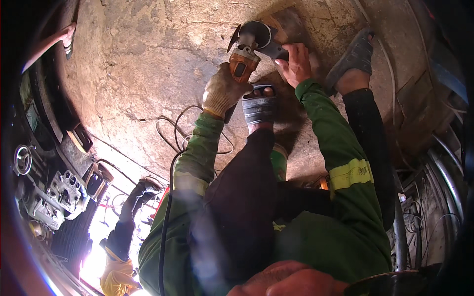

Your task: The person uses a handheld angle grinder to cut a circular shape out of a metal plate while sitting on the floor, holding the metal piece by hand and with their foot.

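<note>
My left hand [224, 91], in a pale knitted work glove, is closed around the body of an orange angle grinder [243, 68]. The grinder's metal head points away from me, and a thin dark disc [233, 38] shows at its left side. My bare right hand [296, 64] is closed on a dark bar-like piece [273, 50]. That piece runs up to a dark round part [259, 32] with a bright rim, right against the grinder head. Whether the bar belongs to the grinder or is a separate piece, I cannot tell.
A brownish block or plate [289, 24] lies on the stained concrete floor [133, 54] beyond my right hand. My sandalled feet stand near the work. A black cord [165, 232] loops on my left. Far left are machines [59, 195] and a person in yellow [117, 276]; pipes [447, 180] lie right.
</note>
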`<action>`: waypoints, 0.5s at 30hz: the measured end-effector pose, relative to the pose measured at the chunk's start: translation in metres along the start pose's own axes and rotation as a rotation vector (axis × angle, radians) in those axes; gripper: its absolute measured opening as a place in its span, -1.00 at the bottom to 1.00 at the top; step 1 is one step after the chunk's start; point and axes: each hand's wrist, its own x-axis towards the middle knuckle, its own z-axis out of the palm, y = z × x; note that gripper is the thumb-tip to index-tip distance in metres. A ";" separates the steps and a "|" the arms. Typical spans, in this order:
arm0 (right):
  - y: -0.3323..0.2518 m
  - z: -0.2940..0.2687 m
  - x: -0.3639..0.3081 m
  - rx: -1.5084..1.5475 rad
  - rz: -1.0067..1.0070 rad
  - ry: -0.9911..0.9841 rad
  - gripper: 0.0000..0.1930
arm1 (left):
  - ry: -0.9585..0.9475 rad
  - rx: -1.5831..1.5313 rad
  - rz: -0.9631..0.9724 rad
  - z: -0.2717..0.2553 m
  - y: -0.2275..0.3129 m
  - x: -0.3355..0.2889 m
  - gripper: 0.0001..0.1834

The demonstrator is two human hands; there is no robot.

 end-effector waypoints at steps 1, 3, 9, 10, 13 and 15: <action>-0.001 0.000 0.000 0.003 0.003 -0.002 -0.40 | 0.000 -0.001 -0.002 0.000 0.000 0.000 -0.12; -0.001 -0.001 0.000 -0.006 0.003 0.000 -0.40 | 0.009 0.006 0.002 0.000 -0.001 0.000 -0.12; -0.003 -0.003 0.000 0.005 0.013 -0.009 -0.41 | 0.016 0.032 0.015 0.000 0.000 0.001 -0.13; -0.003 -0.003 0.000 0.010 0.018 -0.011 -0.41 | 0.015 0.023 0.020 -0.001 -0.001 0.001 -0.13; -0.004 -0.004 0.001 0.009 0.002 0.000 -0.41 | 0.016 0.027 0.019 0.000 0.000 0.001 -0.13; -0.002 -0.004 0.001 0.005 -0.012 0.009 -0.41 | 0.018 0.030 0.027 0.002 0.000 0.001 -0.13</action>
